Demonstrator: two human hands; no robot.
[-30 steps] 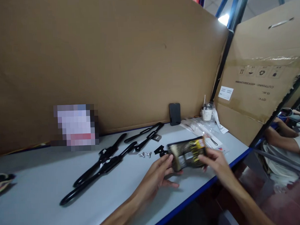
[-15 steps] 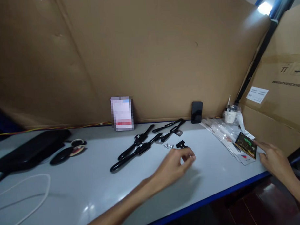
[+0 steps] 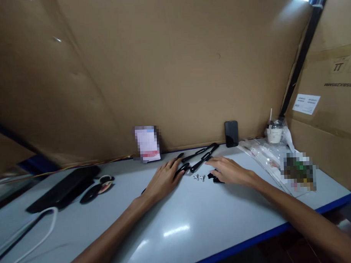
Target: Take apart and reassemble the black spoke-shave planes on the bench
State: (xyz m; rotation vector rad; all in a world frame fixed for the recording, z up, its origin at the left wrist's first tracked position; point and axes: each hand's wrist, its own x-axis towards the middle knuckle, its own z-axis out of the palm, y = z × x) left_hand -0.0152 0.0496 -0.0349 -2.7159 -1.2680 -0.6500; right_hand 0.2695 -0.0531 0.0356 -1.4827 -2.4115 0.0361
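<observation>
My left hand [image 3: 162,180] lies flat on the grey table [image 3: 178,223], fingers stretched over the near ends of long black plastic arms [image 3: 201,153]. My right hand [image 3: 230,171] rests open a little to the right, its fingers over a small black bracket [image 3: 213,178]. Two small silver screws [image 3: 199,178] lie between the hands. Neither hand grips anything that I can see.
A brown cardboard wall [image 3: 162,70] stands behind the table. A black phone [image 3: 231,133] leans on it. Clear plastic bags [image 3: 262,155] and a white cup [image 3: 275,133] sit at the right. A black case [image 3: 62,187] and white cable [image 3: 29,236] lie at the left.
The dark packet was set down at the right. Both hands then moved in to the black parts at the table's middle, and the view swung left.
</observation>
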